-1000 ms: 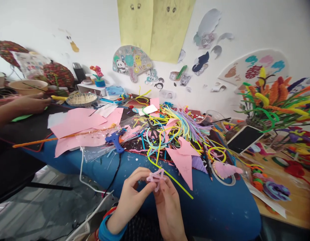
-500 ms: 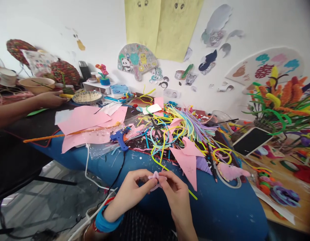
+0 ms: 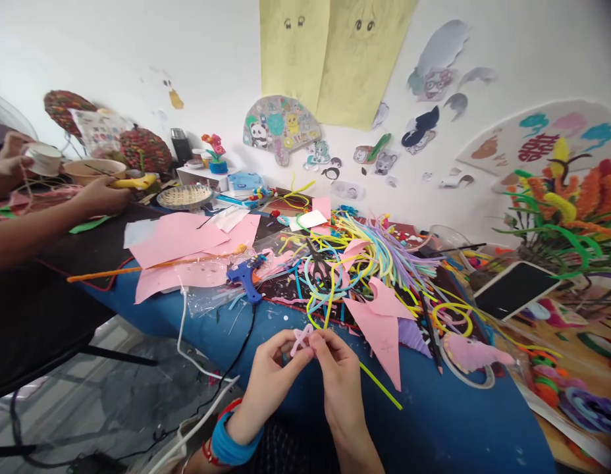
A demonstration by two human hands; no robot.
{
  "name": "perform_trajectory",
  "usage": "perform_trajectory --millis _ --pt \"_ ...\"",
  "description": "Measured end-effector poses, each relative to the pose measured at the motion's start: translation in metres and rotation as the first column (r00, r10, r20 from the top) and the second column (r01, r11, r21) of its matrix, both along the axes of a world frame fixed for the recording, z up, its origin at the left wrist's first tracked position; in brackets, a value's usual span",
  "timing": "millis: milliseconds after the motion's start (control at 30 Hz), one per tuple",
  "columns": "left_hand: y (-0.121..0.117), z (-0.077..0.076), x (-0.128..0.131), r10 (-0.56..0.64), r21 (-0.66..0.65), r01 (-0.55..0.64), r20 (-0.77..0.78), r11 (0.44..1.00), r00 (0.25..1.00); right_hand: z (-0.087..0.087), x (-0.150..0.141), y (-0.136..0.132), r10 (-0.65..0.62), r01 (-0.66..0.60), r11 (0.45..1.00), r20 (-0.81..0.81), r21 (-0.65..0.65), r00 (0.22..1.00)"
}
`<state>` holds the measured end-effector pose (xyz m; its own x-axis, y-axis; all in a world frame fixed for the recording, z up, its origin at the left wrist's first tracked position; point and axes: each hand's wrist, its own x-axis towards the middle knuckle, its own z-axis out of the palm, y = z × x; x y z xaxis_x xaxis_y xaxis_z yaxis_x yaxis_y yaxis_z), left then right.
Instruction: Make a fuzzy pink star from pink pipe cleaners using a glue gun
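"While you are bending over that pale pink star (image 3: 301, 339), what is changing?"

"Its facing is changing: a moment ago it was showing nearly edge-on, and now it is turning more of its open outline toward me. It is sitting nearer to me than the glue gun (image 3: 243, 276), and to the right of it."

"And how is your grip doing?"

"Both hands are holding on. My left hand (image 3: 274, 368) is pinching the star between thumb and fingers, and my right hand (image 3: 342, 372) is closing thumb and finger on its right side. My fingers are hiding part of it, so I am not telling every contact."

"What is that meaning for the work?"

"I am judging that I am adjusting the star's points by hand, because the scissors (image 3: 319, 266), right of the glue gun, are lying unused. Further right of the glue gun, a cut pink sheet (image 3: 379, 322) is bearing a small drawn star."

"Is anyone else working?"

"Yes, left of the glue gun and beyond it, a co-worker's hand (image 3: 105, 194) is holding a yellow tool (image 3: 141, 182) over the desk (image 3: 448, 418)."
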<state>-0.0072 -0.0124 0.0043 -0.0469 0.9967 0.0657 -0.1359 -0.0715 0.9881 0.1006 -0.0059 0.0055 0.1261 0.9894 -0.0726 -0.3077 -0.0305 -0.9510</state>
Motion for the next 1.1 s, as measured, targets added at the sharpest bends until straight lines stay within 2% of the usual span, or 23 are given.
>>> perform_trajectory --millis 100,200,300,433,567,700,800,900,1000,1100 --pt "0.001 -0.002 -0.001 0.109 0.030 -0.109 -0.011 0.994 0.994 -0.003 -0.010 0.003 -0.016 0.014 0.999 -0.070 -0.028 0.997" --pt "0.004 -0.002 -0.007 0.151 0.047 -0.149 -0.038 0.988 0.988 -0.004 -0.015 0.004 0.015 -0.016 1.000 -0.066 -0.007 0.998" --pt "0.006 0.002 -0.016 0.134 0.055 -0.129 -0.109 0.990 0.985 -0.001 -0.013 0.005 0.030 -0.031 0.998 0.022 0.047 0.999" --pt "0.006 0.010 -0.023 0.051 0.058 -0.041 -0.190 0.997 0.980 0.004 -0.007 0.006 0.087 -0.093 0.992 0.073 0.086 0.994" --pt "0.006 0.014 -0.024 -0.053 -0.012 0.053 -0.060 0.999 0.997 0.004 -0.007 0.008 0.074 -0.074 0.997 0.000 0.033 0.997" --pt "0.008 0.012 -0.024 -0.153 -0.090 0.164 0.120 0.982 0.981 0.002 -0.011 0.007 0.048 -0.058 0.996 -0.144 -0.062 0.988" --pt "0.009 0.008 -0.025 -0.168 -0.124 0.201 0.233 0.972 0.958 0.003 -0.013 0.005 0.025 -0.043 0.996 -0.210 -0.078 0.977" --pt "0.009 0.006 -0.025 -0.159 -0.140 0.213 0.317 0.967 0.935 0.001 -0.014 0.004 -0.056 0.037 0.996 -0.235 -0.085 0.970" --pt "0.009 0.007 -0.022 -0.131 -0.158 0.196 0.349 0.968 0.928 -0.003 -0.014 0.003 -0.162 0.132 0.983 -0.261 -0.130 0.952" --pt "0.008 0.009 -0.018 -0.150 -0.185 0.219 0.329 0.958 0.932 -0.007 -0.012 0.002 -0.213 0.174 0.971 -0.267 -0.162 0.940"
